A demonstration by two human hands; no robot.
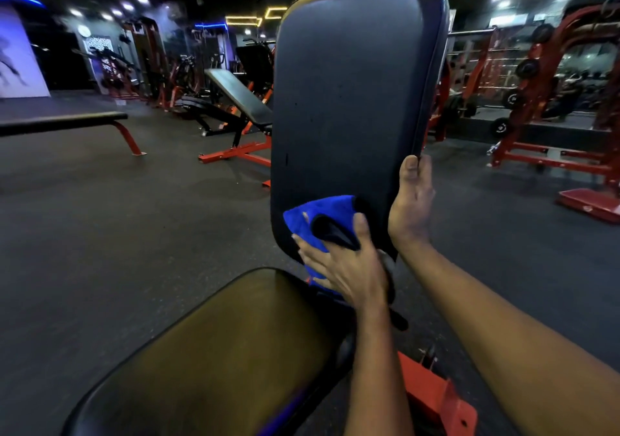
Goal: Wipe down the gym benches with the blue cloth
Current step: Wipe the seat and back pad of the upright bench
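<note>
Right now the blue cloth (302,221) lies against the lower left part of the bench's upright backrest pad (359,83), just above the gap where that pad meets the seat pad (218,351). The left grip (342,268), a bare hand, lies flat over the cloth with its fingers spread and fairly straight, pressing it to the black vinyl; the thumb rests across a dark fold in the fabric. The right grip (411,201) clasps the backrest pad's right edge, thumb on the front face and fingers curled round behind. Both forearms reach in from the lower right, crossing above the bench's orange frame (432,398). Behind, on the dark rubber floor (117,217), a flat bench (63,122) stands at the left and an incline bench (241,100) sits just left of the backrest pad, with red weight racks (550,100) at the right.
</note>
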